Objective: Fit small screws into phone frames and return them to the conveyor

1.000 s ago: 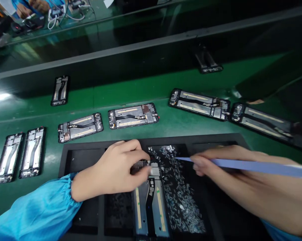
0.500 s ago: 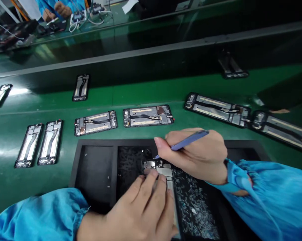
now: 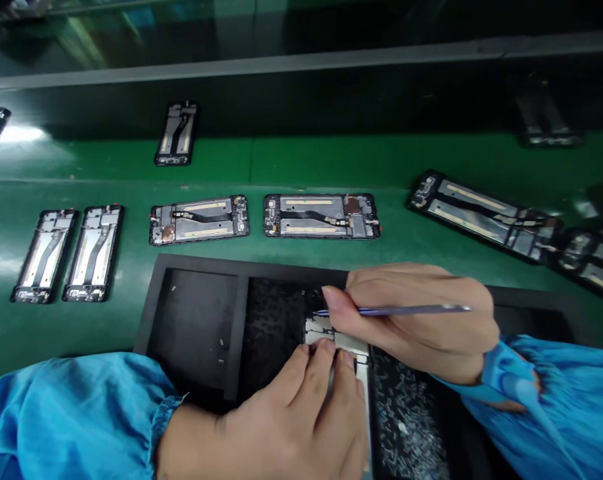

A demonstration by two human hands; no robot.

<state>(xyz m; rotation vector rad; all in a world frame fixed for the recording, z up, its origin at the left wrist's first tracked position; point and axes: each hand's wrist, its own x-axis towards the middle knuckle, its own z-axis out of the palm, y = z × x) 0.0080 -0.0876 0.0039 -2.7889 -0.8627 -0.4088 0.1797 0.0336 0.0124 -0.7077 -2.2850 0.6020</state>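
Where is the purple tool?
In the head view, right of centre: the purple tool is in the right hand, its tip near the far end of the phone frame partly under the left hand.

The green table [image 3: 326, 163] is smooth and glossy enough to throw back the lights, the black tray [image 3: 242, 333] matt. Blue sleeves [image 3: 81, 413] of crinkled cloth; purple tool [image 3: 411, 310] with a metallic sheen; phone [image 3: 351, 342] plated in silvery metal.

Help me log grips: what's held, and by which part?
The right hand holds a purple pointed tool near its tip; the left hand lies over an open phone, grip unclear.
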